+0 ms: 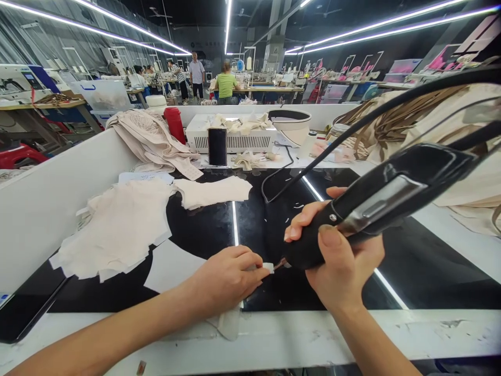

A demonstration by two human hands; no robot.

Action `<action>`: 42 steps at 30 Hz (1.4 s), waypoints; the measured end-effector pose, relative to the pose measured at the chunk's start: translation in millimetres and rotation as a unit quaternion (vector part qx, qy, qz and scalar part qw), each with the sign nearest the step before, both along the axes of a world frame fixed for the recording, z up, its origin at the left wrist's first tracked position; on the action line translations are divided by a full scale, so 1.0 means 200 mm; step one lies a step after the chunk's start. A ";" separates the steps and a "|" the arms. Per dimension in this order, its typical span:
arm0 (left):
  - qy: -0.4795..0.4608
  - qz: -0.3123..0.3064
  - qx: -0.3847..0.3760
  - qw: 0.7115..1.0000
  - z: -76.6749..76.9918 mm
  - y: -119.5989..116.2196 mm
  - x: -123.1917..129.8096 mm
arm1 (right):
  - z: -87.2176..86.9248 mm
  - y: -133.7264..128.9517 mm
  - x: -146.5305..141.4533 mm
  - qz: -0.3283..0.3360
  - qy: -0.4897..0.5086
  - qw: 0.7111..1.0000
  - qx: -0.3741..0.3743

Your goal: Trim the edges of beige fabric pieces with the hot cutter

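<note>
My right hand is wrapped round a thick black corded hand tool, which slants down to the left. A narrow metal tip on it meets, or nearly meets, a small white piece pinched in the fingers of my left hand. Whether tip and piece touch, I cannot tell. A white sheet lies partly behind my left forearm, and a translucent piece hangs below that hand. Left of my hands is a heap of cream fabric pieces; a separate cream piece lies beyond them.
A glossy black mat covers much of the white table. Behind it stand a phone, a white vented box, a red bottle and a round container. The tool's black cable loops across the right side. Several people are in the background.
</note>
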State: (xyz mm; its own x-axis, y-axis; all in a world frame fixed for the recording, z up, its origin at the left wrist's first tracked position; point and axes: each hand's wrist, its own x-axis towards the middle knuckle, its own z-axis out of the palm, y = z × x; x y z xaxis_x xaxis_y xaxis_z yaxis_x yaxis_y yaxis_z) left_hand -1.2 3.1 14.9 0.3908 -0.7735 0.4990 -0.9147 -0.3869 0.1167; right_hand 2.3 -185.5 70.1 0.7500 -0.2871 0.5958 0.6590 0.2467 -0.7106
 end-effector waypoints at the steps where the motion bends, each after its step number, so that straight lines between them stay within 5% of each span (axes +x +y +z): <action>1: 0.001 0.001 -0.001 1.000 0.00 0.00 0.00 | 0.00 0.00 0.00 0.005 0.004 1.000 0.001; 18: 0.014 0.018 0.022 0.999 0.06 0.07 -0.02 | -0.01 0.01 -0.03 -0.015 0.011 1.000 -0.015; 36: 0.011 0.033 0.010 0.999 -0.02 0.15 -0.09 | 0.05 0.04 -0.03 -0.062 0.030 0.998 0.006; 42: -0.017 0.033 0.011 0.999 -0.03 0.14 -0.09 | 0.05 0.12 0.01 -0.022 0.022 0.999 0.025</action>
State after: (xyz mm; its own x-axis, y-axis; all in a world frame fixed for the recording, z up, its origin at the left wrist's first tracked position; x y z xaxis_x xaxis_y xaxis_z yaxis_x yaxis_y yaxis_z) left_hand -19.7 32.0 8.2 0.4244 -0.7576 0.4958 -0.8906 -0.4482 0.0774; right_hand 3.9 -161.3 81.1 0.7611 -0.3489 0.5468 0.6385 0.2548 -0.7262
